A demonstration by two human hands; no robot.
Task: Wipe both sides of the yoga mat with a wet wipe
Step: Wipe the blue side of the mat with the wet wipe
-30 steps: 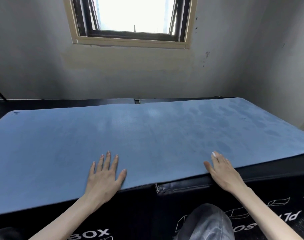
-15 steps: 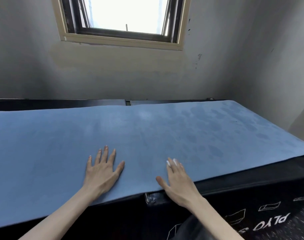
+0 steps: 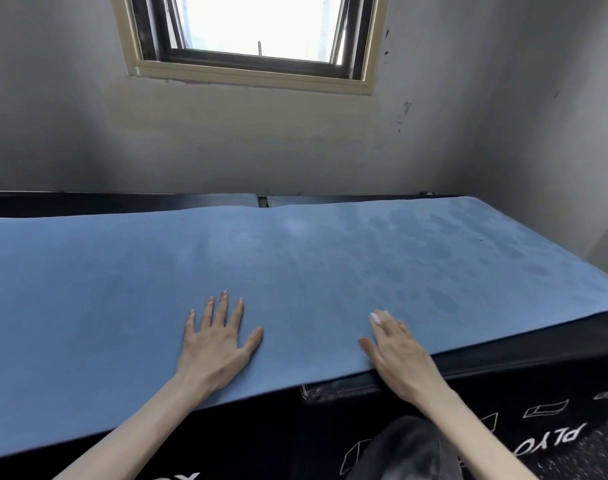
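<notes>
A blue yoga mat (image 3: pixel 295 258) lies spread flat across black boxes, with darker damp patches over its right half. My left hand (image 3: pixel 216 344) rests flat on the mat near its front edge, fingers spread, holding nothing. My right hand (image 3: pixel 399 355) presses down on the mat at the front edge, a little to the right of the left hand. A small white bit of wet wipe (image 3: pixel 376 317) shows at its fingertips; the rest of the wipe is hidden under the hand.
The mat lies on black padded plyo boxes (image 3: pixel 503 362) with white print on the front. A grey wall with a window (image 3: pixel 254 36) rises behind, and another wall (image 3: pixel 555 133) closes the right side. My knee (image 3: pixel 406 448) is below the front edge.
My right hand has slid left along the mat's front edge with the wipe, ending closer to my left hand. The left hand has stayed flat in place.
</notes>
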